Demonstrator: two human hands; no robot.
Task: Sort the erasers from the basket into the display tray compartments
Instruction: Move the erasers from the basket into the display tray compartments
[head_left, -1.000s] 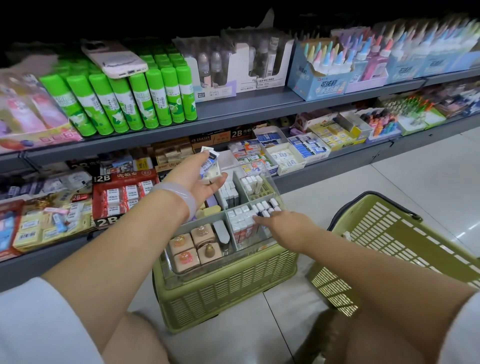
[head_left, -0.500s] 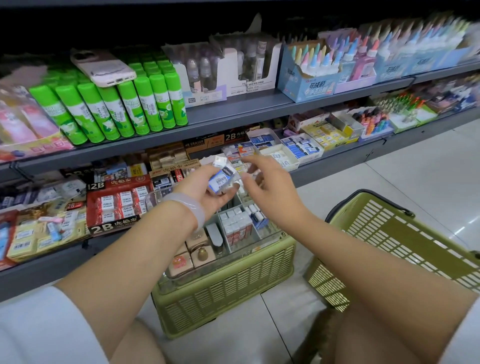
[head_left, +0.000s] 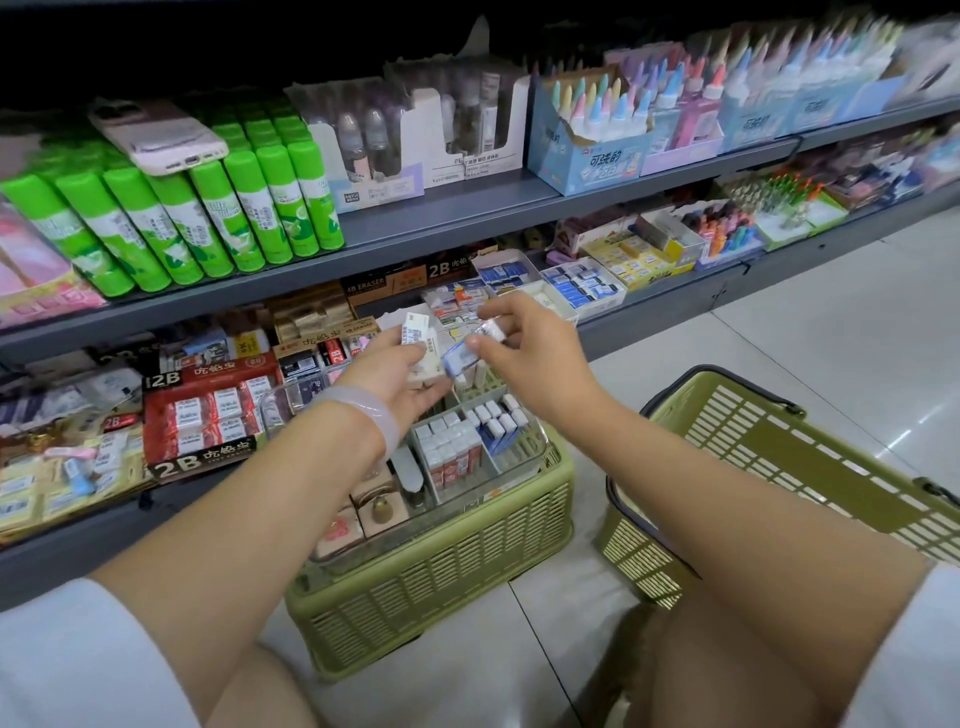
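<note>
A clear display tray (head_left: 540, 457) with several compartments of erasers sits on top of an upturned green basket (head_left: 447, 566) in front of the shelf. Above the tray, my left hand (head_left: 400, 379) holds a small stack of wrapped erasers (head_left: 418, 335) in its palm. My right hand (head_left: 530, 348) pinches one blue-and-white eraser (head_left: 460, 358) at the edge of that stack. White erasers with blue sleeves (head_left: 496, 421) stand in the tray's right compartments; cake-shaped erasers (head_left: 363, 514) fill its near left part.
A second green basket (head_left: 769, 467) lies tilted on the tiled floor to the right. The lower shelf holds red 2B eraser boxes (head_left: 208, 410) and open boxes of erasers (head_left: 582, 286). Green glue sticks (head_left: 218, 218) and a phone (head_left: 156, 135) sit on the upper shelf.
My right hand rose from the tray's right compartment to my left hand and took hold of one eraser from the stack. My left hand dropped slightly over the tray.
</note>
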